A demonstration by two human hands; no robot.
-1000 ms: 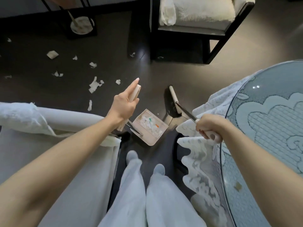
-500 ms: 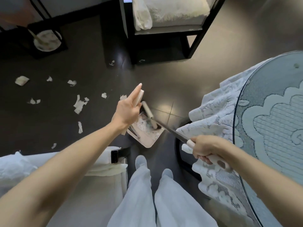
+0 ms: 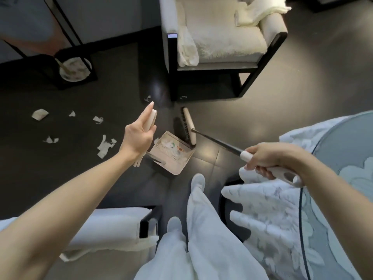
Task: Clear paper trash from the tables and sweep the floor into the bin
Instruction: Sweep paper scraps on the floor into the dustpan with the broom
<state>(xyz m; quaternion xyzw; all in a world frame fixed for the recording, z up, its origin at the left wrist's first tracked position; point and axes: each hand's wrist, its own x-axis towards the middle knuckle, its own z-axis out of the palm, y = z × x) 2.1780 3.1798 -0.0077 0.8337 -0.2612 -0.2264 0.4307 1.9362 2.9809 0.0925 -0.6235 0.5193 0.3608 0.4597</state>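
Dark glossy floor [image 3: 113, 87] fills the room, paler toward the right. Far left of the left hand's grip, one black stand [image 3: 92, 77] frames a round pale dish [image 3: 75, 70] with a stick in it. Between the stand and the grip lie five paper scraps [image 3: 105, 147]; two more sit beyond the grip, by the armchair's foot. The left hand [image 3: 139, 136] curls round the cream handle of one dustpan [image 3: 172, 156], with the forefinger laid straight along it. The tray rests on the floor just right of and below that grip, with swept scraps inside. One broom [image 3: 188, 126] has its head on the floor just beside the tray's far corner. Its dark shaft slants right into the right hand [image 3: 268, 160], whose fingers wrap the white grip. Beyond both grips stands one cream armchair [image 3: 218, 37], and a second chair [image 3: 113, 225] shows under the left forearm. Right of the right grip, one round table [image 3: 343, 138] carries a lace cloth [image 3: 268, 209].
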